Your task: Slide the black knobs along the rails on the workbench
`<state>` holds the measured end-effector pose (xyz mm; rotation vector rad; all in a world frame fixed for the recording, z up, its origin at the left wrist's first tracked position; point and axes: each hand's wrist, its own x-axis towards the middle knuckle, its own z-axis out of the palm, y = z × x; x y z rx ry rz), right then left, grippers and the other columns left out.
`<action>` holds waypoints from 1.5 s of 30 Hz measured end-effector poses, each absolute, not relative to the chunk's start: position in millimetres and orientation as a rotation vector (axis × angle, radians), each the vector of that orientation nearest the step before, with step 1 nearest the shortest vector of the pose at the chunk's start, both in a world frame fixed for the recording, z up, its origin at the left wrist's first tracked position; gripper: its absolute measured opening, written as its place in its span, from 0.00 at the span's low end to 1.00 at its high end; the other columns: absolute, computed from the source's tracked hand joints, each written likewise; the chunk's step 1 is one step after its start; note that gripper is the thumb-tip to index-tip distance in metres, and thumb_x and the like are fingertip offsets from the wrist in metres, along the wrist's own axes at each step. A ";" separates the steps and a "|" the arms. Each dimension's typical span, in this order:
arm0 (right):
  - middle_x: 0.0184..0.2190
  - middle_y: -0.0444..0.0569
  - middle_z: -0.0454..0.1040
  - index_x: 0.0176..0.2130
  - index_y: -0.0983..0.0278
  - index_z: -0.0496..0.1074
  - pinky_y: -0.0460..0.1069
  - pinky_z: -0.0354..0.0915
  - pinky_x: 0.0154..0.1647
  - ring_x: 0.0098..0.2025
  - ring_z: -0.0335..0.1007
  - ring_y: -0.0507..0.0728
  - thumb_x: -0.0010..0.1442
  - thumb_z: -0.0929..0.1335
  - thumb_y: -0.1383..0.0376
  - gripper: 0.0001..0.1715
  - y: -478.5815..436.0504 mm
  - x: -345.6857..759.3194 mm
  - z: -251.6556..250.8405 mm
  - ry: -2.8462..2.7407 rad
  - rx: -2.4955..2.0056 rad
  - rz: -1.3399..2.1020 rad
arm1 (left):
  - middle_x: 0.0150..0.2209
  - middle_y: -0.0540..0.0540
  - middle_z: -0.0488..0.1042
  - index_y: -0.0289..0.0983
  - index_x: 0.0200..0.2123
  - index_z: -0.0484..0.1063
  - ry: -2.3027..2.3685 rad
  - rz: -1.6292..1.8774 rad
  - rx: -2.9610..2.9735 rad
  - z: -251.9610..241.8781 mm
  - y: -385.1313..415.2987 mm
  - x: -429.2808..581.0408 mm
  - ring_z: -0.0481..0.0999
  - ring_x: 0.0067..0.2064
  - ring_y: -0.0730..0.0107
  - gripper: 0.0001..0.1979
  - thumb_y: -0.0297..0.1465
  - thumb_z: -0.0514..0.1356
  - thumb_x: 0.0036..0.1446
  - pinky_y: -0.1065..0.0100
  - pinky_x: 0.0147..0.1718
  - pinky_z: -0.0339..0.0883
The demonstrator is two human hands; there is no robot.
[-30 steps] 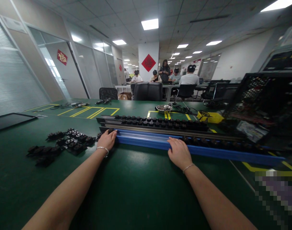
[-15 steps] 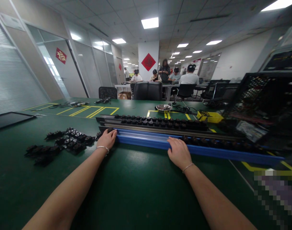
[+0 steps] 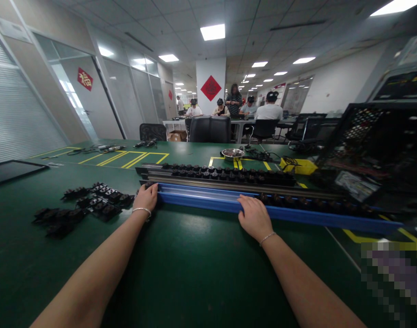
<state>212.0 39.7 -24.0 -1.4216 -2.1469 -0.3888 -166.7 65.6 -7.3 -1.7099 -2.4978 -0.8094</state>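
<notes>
A long blue rail (image 3: 201,200) with a channel along its top lies across the green table in front of me. Its right part carries a row of black wheel-like parts (image 3: 307,204). At the rail's left end, my left hand (image 3: 146,198) has its fingers closed about a small black part (image 3: 148,185), mostly hidden by the fingers. My right hand (image 3: 254,214) grips the rail near its middle, fingers over the top edge. To the left of my left hand lie loose black parts (image 3: 102,198) in several short strips.
Behind the blue rail lie dark rails (image 3: 194,182) with rows of black parts. Beyond them are a metal bowl (image 3: 233,154), a yellow tray (image 3: 299,166) and cables. A large black open-fronted case (image 3: 382,150) stands at right. People (image 3: 269,109) work at a far table.
My left hand has moved a little left with the small black part, away from the rail's end. My right hand stays in place on the rail.
</notes>
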 end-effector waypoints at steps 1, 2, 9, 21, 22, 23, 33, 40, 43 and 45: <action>0.51 0.53 0.71 0.47 0.68 0.71 0.54 0.53 0.58 0.53 0.63 0.58 0.52 0.61 0.71 0.22 39.7 212.0 -24.0 -2.146 -1.422 -0.389 | 0.55 0.39 0.63 0.45 0.55 0.67 -2.491 -0.813 -1.713 -8.0 65.4 -166.4 0.66 0.55 0.54 0.25 0.42 0.39 0.63 0.56 0.53 0.60; 0.51 0.53 0.71 0.47 0.68 0.71 0.54 0.53 0.57 0.53 0.63 0.58 0.52 0.61 0.71 0.22 39.7 211.9 -24.1 -2.145 -1.421 -0.391 | 0.55 0.39 0.62 0.45 0.55 0.66 -2.484 -0.816 -1.717 -8.9 65.4 -166.2 0.66 0.55 0.54 0.25 0.42 0.39 0.63 0.56 0.53 0.60; 0.51 0.53 0.71 0.47 0.68 0.71 0.54 0.53 0.57 0.53 0.63 0.58 0.52 0.61 0.70 0.22 40.4 211.9 -25.1 -2.144 -1.418 -0.395 | 0.55 0.37 0.63 0.41 0.58 0.64 -2.559 -1.023 -1.514 -18.9 73.8 -179.2 0.63 0.58 0.53 0.25 0.41 0.40 0.63 0.54 0.56 0.57; 0.50 0.53 0.71 0.47 0.68 0.70 0.55 0.54 0.57 0.53 0.64 0.58 0.52 0.61 0.71 0.22 39.7 212.4 -24.1 -2.141 -1.414 -0.382 | 0.56 0.39 0.65 0.37 0.55 0.67 -2.707 -0.961 -1.491 -28.6 85.7 -218.5 0.61 0.59 0.53 0.27 0.40 0.39 0.62 0.54 0.58 0.55; 0.50 0.53 0.71 0.47 0.68 0.71 0.55 0.54 0.57 0.52 0.64 0.58 0.52 0.61 0.71 0.22 39.7 212.4 -24.1 -2.141 -1.414 -0.383 | 0.56 0.39 0.65 0.37 0.55 0.67 -2.717 -0.949 -1.486 -28.1 85.5 -223.5 0.62 0.59 0.52 0.27 0.40 0.39 0.62 0.53 0.57 0.55; 0.50 0.53 0.71 0.47 0.68 0.71 0.55 0.54 0.57 0.52 0.64 0.58 0.52 0.61 0.70 0.22 39.8 212.4 -24.1 -2.142 -1.414 -0.383 | 0.56 0.38 0.65 0.36 0.54 0.68 -2.728 -0.935 -1.481 -27.8 85.0 -228.7 0.62 0.59 0.51 0.27 0.39 0.40 0.62 0.53 0.57 0.55; 0.50 0.54 0.72 0.47 0.68 0.71 0.55 0.54 0.57 0.52 0.64 0.58 0.53 0.61 0.70 0.22 41.3 213.5 -26.3 -2.130 -1.399 -0.365 | 0.59 0.36 0.62 0.42 0.53 0.69 -2.768 -0.570 -1.443 -31.0 75.2 -256.0 0.59 0.59 0.40 0.28 0.48 0.44 0.57 0.44 0.52 0.56; 0.47 0.52 0.73 0.44 0.66 0.72 0.54 0.56 0.56 0.52 0.63 0.58 0.52 0.60 0.72 0.21 39.8 213.8 -21.3 -1.980 -1.376 -0.418 | 0.61 0.37 0.57 0.45 0.53 0.68 -2.685 -0.629 -1.336 -24.8 68.1 -237.2 0.53 0.61 0.39 0.26 0.47 0.45 0.58 0.42 0.53 0.53; 0.50 0.54 0.71 0.47 0.67 0.70 0.57 0.52 0.57 0.55 0.59 0.61 0.53 0.60 0.70 0.21 37.1 213.4 -17.6 -1.800 -1.478 -0.536 | 0.65 0.34 0.49 0.40 0.60 0.59 -2.664 -0.798 -1.247 -15.5 64.3 -211.8 0.46 0.64 0.37 0.30 0.47 0.42 0.59 0.41 0.55 0.50; 0.52 0.58 0.68 0.49 0.68 0.68 0.60 0.51 0.57 0.55 0.56 0.63 0.54 0.61 0.67 0.23 36.4 213.5 -16.9 -1.697 -1.562 -0.595 | 0.65 0.32 0.45 0.35 0.62 0.54 -2.544 -0.872 -1.336 -8.0 61.4 -185.1 0.42 0.65 0.38 0.31 0.45 0.42 0.61 0.41 0.56 0.47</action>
